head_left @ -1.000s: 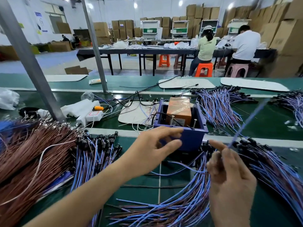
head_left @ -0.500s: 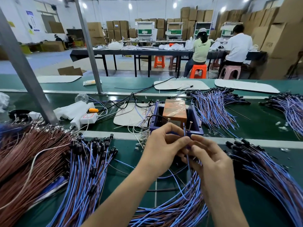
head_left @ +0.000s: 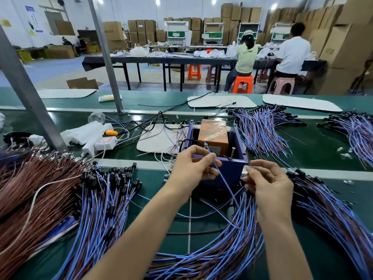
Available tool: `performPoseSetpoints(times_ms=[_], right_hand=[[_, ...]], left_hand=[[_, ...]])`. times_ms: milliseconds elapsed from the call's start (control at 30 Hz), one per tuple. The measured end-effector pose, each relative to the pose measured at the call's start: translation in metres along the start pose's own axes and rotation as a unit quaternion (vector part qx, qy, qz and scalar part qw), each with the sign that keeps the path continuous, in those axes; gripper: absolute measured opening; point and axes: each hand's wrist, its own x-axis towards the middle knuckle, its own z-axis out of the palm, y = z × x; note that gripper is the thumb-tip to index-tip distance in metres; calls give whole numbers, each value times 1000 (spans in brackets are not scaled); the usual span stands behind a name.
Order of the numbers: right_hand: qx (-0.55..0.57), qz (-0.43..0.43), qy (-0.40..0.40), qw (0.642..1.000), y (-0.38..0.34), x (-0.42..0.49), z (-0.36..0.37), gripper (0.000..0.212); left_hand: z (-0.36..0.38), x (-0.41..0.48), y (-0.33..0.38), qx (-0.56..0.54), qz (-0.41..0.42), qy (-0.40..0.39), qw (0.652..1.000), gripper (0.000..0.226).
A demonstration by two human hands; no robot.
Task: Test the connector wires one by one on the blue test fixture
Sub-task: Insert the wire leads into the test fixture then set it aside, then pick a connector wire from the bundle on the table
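Note:
The blue test fixture (head_left: 232, 168), an open box with an orange block inside, stands on the green bench at centre. My left hand (head_left: 193, 168) pinches one blue connector wire (head_left: 224, 180) at the fixture's front left rim, its tip reaching up toward a metal pin. My right hand (head_left: 266, 182) sits at the fixture's front right corner, fingers curled and pinching the wire's other end. What the fingertips hold is too small to make out. Below my hands lies a pile of blue and brown wires (head_left: 222, 249).
More blue wire bundles lie left (head_left: 105, 199), right (head_left: 333, 215) and behind the fixture (head_left: 262, 130). A heap of brown wires (head_left: 30, 188) fills the left. A white power strip (head_left: 103, 142), cables, white mats and a slanted metal post (head_left: 24, 91) stand beyond. Two people sit at a far table.
My hands, joined in front of the fixture half a second ago, have drawn apart. The left has stayed at the front left rim with the wire; the right has moved to the right corner.

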Motion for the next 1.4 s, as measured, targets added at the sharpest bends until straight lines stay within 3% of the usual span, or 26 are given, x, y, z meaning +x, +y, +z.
performPoseSetpoints(times_ms=[133, 400, 800, 1400], right_hand=[[-108, 24, -11, 994, 9, 22, -18, 26], [-251, -42, -87, 963, -5, 47, -14, 19], [-307, -60, -88, 946, 2, 64, 3, 14], [-335, -78, -81, 935, 5, 71, 4, 17]], left_hand=[[-25, 17, -4, 114, -4, 19, 993, 11], [-44, 40, -8, 335, 43, 70, 938, 15], [-40, 50, -4, 437, 67, 42, 896, 14], [-39, 53, 3, 492, 101, 13, 865, 15]])
